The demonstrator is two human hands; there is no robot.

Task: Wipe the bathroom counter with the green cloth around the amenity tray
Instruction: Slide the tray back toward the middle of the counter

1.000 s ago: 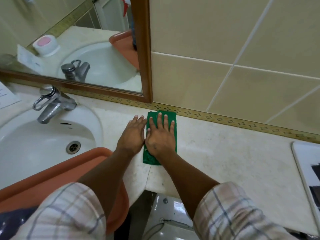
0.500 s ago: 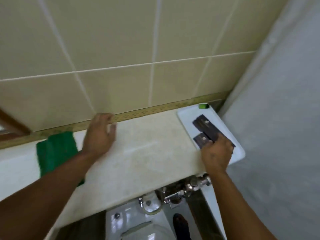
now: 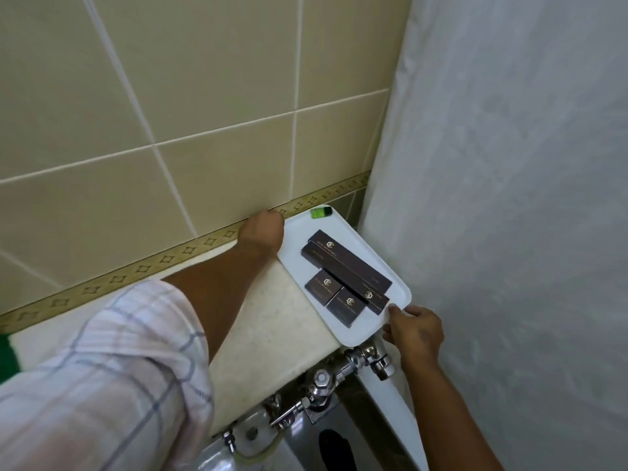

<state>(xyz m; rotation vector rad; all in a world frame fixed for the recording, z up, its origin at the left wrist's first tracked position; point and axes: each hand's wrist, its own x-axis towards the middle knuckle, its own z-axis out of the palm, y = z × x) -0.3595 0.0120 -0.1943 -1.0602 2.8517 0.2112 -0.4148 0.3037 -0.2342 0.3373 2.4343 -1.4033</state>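
The white amenity tray lies at the right end of the beige counter, its near corner overhanging the edge. On it are several dark brown boxes and a small green item. My left hand is at the tray's far left corner against the wall, fingers hidden. My right hand pinches the tray's near right corner. A strip of the green cloth shows at the far left edge, apart from both hands.
A pale shower curtain hangs close on the right. Chrome valves and pipes sit under the counter's front edge, above a toilet tank. Tiled wall with a patterned border backs the counter.
Both hands left the green cloth and moved right to the tray. The left hand slid along the wall to the tray's far corner; the right shifted to its near corner.
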